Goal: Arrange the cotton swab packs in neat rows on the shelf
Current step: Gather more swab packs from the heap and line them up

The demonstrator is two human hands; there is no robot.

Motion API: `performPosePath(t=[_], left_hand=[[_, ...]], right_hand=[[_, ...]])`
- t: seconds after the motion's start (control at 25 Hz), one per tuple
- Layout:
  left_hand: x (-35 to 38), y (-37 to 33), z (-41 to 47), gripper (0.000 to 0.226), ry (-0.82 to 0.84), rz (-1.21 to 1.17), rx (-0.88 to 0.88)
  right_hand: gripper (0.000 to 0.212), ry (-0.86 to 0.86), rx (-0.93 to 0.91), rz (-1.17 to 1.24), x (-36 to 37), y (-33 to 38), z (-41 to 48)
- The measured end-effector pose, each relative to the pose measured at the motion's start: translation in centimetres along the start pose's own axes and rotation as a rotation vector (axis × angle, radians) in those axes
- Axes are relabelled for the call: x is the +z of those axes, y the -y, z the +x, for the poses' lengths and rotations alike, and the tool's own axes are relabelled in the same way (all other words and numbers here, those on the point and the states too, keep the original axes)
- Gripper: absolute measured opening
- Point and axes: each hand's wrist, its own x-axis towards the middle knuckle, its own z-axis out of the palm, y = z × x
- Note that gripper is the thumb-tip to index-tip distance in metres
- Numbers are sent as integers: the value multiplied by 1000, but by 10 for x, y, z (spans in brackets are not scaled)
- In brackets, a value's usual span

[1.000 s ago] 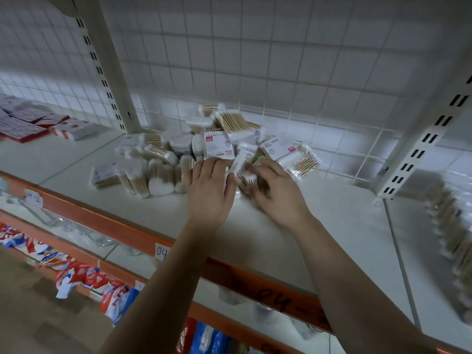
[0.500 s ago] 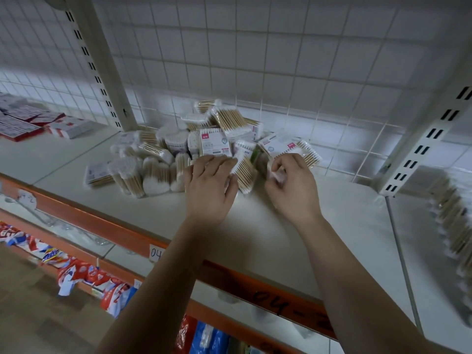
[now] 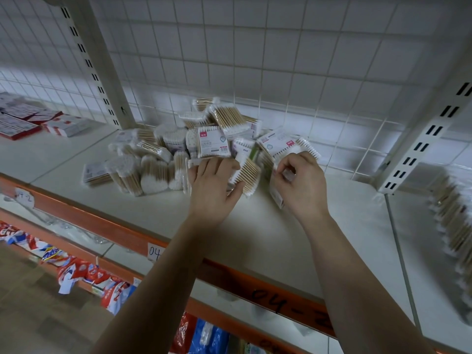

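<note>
Broadly, a white shelf (image 3: 281, 238) with an orange front edge fills the view, backed by a wire grid (image 3: 281, 60). Against that grid, near the middle, lies a loose pile of cotton swab packs (image 3: 163, 149), tipped every way. On the next board to the right a row of packs (image 3: 454, 218) stands on edge, blurred. Red-and-white boxes (image 3: 30, 121) sit far left. At the pile's front the left hand (image 3: 212, 185) lies flat, fingers straight across the packs, thumb spread against a wooden-stick pack (image 3: 246, 175). Just beside it the right hand (image 3: 298, 185) has its fingers curled, pinching a clear pack (image 3: 277, 196) held on edge; whether it touches the shelf cannot be told.
</note>
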Motion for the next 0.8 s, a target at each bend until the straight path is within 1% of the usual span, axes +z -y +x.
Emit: performPosePath(t=[0.16, 0.24, 0.32, 0.44, 0.48, 0.64, 0.68, 0.72, 0.8], left_hand=[[-7, -3, -2, 34, -3, -300, -48], [-12, -4, -1, 27, -22, -401, -83], [-12, -3, -2, 15, -17, -423, -60], [-6, 0, -2, 11, 19, -399, -26], [-4, 0, -2, 16, 37, -382, -34], [-2, -3, -3, 67, 180, -294, -33], [-2, -5, -3, 75, 208, -301, -24], [-3, -7, -3, 78, 219, -321, -22], [-7, -9, -1, 70, 181, -370, -22]], right_hand=[[12, 15, 4, -6, 0, 2, 0], [12, 18, 8, -7, 0, 2, 1], [11, 18, 18, -4, -1, 2, 0], [11, 28, 29, -16, -1, 2, -1], [12, 35, 37, -23, -1, 1, -1], [16, 102, 43, -59, -2, 1, -1], [17, 114, 37, -47, -3, 1, -1], [17, 116, 37, -35, -6, 2, 0], [19, 92, 37, -31, -15, 4, 4]])
